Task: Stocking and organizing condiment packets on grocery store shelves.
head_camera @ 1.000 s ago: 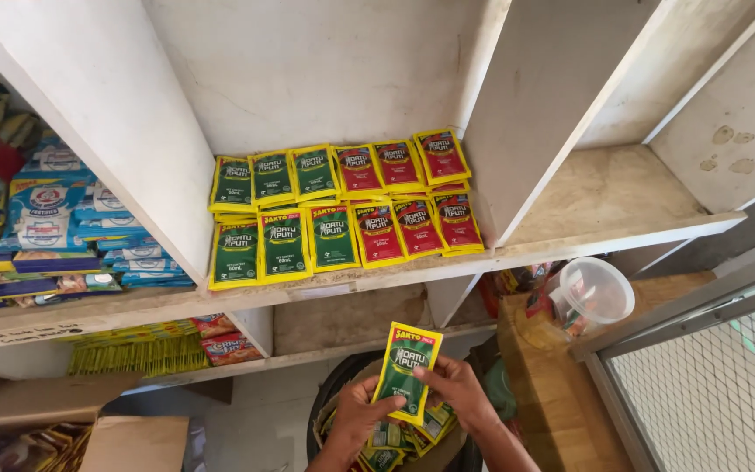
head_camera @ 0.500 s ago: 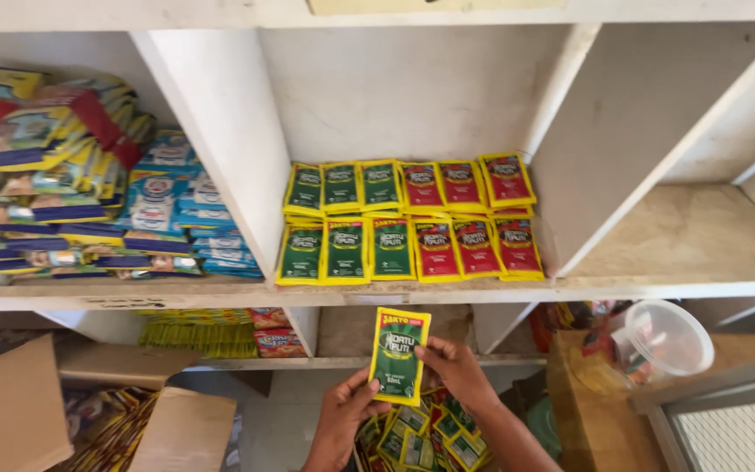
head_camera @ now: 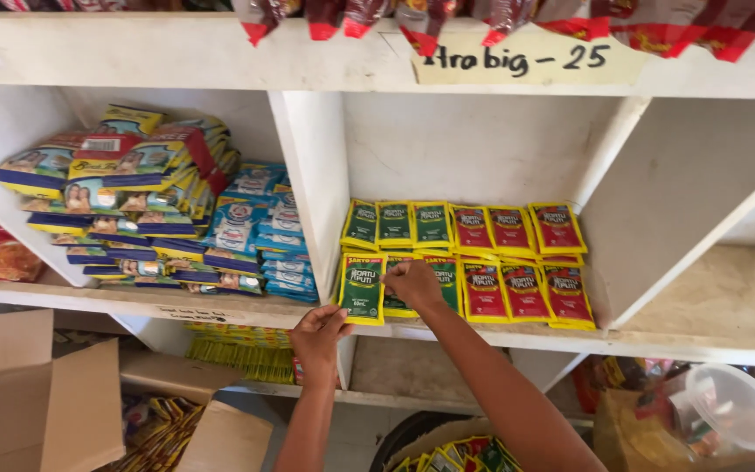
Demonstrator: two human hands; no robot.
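A white wooden shelf (head_camera: 491,336) holds two rows of flat sachets in its middle bay: green-and-yellow sachets (head_camera: 395,225) on the left, red-and-yellow sachets (head_camera: 517,288) on the right. My right hand (head_camera: 414,284) rests on the green sachets in the front row, fingers pressed on the top one. My left hand (head_camera: 319,334) sits at the shelf's front edge, thumb and fingers touching the lower edge of the leftmost green sachet (head_camera: 362,289).
Stacks of blue and yellow packets (head_camera: 146,201) fill the left bay. An open cardboard box (head_camera: 37,393) stands at lower left. A basket of more green sachets (head_camera: 460,453) is below. A clear plastic tub (head_camera: 727,406) sits at lower right.
Both hands have risen from the basket to the shelf, and the green sachet I held up now lies on the front row. The camera view has lifted toward the shelf.
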